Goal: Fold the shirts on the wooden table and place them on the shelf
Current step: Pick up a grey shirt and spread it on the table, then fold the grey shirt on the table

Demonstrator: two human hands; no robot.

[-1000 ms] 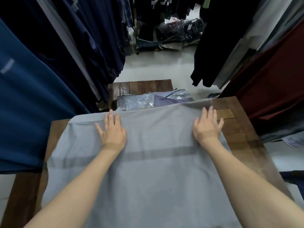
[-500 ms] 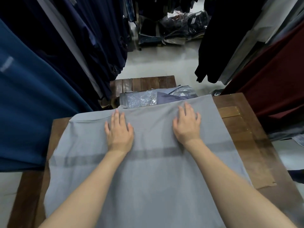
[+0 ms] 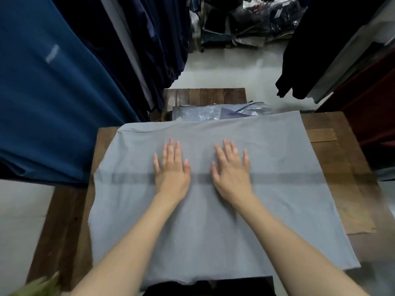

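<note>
A light grey shirt (image 3: pixel 277 189) with one darker band across it lies spread flat over the wooden table (image 3: pixel 342 159), covering most of the top. My left hand (image 3: pixel 171 169) lies palm down on the shirt's middle, fingers straight and slightly spread. My right hand (image 3: pixel 232 169) lies flat beside it, a hand's width to the right. Both palms sit over the dark band. The shirt's near edge hangs at the table's front.
Hanging blue and navy garments (image 3: pixel 53 103) crowd the table's left side; dark, grey and maroon garments (image 3: pixel 363 71) hang on the right. Beyond the far edge lie plastic-wrapped clothes (image 3: pixel 203 113) on a low wooden bench (image 3: pixel 205 96). More bagged clothing (image 3: pixel 256 22) sits on the floor.
Both hands have slid from the shirt's far edge back toward me and closer together, staying flat on the cloth. The right hand moved in from the far right corner.
</note>
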